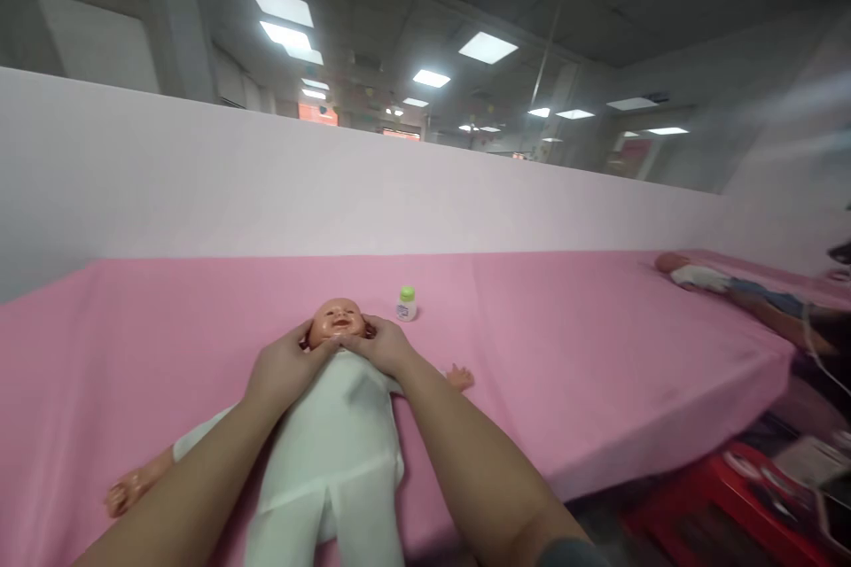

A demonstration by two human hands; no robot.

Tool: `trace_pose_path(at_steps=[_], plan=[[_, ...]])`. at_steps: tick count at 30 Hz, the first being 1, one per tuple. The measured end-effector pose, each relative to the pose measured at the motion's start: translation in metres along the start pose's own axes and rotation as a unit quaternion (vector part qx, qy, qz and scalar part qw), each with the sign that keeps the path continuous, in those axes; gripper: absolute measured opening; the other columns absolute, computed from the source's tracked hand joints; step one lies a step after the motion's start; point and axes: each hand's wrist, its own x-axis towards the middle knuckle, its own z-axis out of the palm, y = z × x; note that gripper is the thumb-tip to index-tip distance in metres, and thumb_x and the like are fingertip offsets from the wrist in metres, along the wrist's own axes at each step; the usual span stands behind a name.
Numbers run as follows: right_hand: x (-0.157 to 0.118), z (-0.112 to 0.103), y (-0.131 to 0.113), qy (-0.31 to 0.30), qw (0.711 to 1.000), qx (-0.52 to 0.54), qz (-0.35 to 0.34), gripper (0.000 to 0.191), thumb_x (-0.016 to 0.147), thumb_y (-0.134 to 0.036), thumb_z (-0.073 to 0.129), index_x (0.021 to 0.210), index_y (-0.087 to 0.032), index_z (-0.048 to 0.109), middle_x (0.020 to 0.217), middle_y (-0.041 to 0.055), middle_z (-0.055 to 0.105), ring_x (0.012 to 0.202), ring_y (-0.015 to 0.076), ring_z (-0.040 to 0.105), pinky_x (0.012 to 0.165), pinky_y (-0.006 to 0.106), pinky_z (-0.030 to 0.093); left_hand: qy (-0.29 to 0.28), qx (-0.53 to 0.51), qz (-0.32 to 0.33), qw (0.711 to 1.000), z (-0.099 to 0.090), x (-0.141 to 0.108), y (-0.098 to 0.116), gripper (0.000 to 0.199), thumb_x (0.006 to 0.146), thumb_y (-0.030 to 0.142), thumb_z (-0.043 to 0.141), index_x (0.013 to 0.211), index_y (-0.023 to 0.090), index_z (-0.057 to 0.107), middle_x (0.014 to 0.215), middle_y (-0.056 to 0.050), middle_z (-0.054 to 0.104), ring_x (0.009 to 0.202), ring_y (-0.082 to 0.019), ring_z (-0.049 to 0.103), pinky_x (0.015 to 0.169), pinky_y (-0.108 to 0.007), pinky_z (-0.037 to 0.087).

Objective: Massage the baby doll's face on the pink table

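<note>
A baby doll (339, 434) in white clothes lies on its back on a pink-covered table (545, 354), arms spread out to both sides. My left hand (285, 363) cups one side of the doll's head, its thumb under the chin. On the opposite side my right hand (386, 344) does the same, and the two thumbs nearly meet at the doll's chin. The fingertips of both hands are hidden behind the head. Just beyond my right hand stands a small white bottle (406, 305) with a green cap.
A white partition (332, 186) runs along the table's back edge. At the far right lies another doll (705, 276), with a person's arm (764, 319) close to it. On the floor at lower right is a red stool (724, 505) with things on it.
</note>
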Motion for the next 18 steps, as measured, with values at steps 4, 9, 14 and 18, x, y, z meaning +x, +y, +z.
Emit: trace_pose_path(at_steps=[4, 9, 14, 18], plan=[[-0.003, -0.001, -0.004, 0.014, 0.999, -0.018, 0.028, 0.055, 0.067, -0.055, 0.071, 0.111, -0.024, 0.065, 0.102, 0.0032, 0.068, 0.093, 0.0202, 0.063, 0.082, 0.029, 0.049, -0.026, 0.047, -0.024, 0.998, -0.004, 0.003, -0.001, 0.063, 0.071, 0.073, 0.047, 0.118, 0.032, 0.060, 0.101, -0.003, 0.070, 0.090, -0.029, 0.063, 0.073, -0.034, 0.044], [-0.006, -0.002, -0.006, 0.013, 0.999, -0.010, 0.039, 0.058, 0.065, -0.056, 0.072, 0.115, -0.028, 0.064, 0.106, 0.0016, 0.066, 0.097, 0.0210, 0.061, 0.081, 0.029, 0.048, -0.042, 0.079, -0.023, 0.996, -0.007, 0.006, -0.005, 0.069, 0.070, 0.076, 0.045, 0.121, 0.030, 0.057, 0.104, -0.002, 0.069, 0.090, -0.030, 0.061, 0.072, -0.035, 0.043], [-0.009, -0.002, -0.009, 0.014, 0.999, -0.001, 0.043, 0.060, 0.064, -0.059, 0.072, 0.116, -0.030, 0.063, 0.108, 0.0004, 0.066, 0.098, 0.0212, 0.062, 0.082, 0.029, 0.049, -0.037, 0.088, -0.003, 0.995, -0.003, 0.011, -0.013, 0.064, 0.070, 0.072, 0.048, 0.119, 0.032, 0.058, 0.096, 0.001, 0.070, 0.085, -0.029, 0.063, 0.068, -0.035, 0.043], [-0.010, -0.002, -0.014, 0.031, 0.996, -0.008, 0.078, 0.060, 0.060, -0.058, 0.075, 0.114, -0.032, 0.064, 0.104, -0.0022, 0.067, 0.097, 0.0194, 0.062, 0.082, 0.027, 0.048, -0.026, 0.087, 0.009, 0.996, 0.004, 0.015, -0.033, 0.063, 0.069, 0.069, 0.050, 0.121, 0.034, 0.057, 0.096, 0.002, 0.070, 0.087, -0.032, 0.062, 0.068, -0.036, 0.041]])
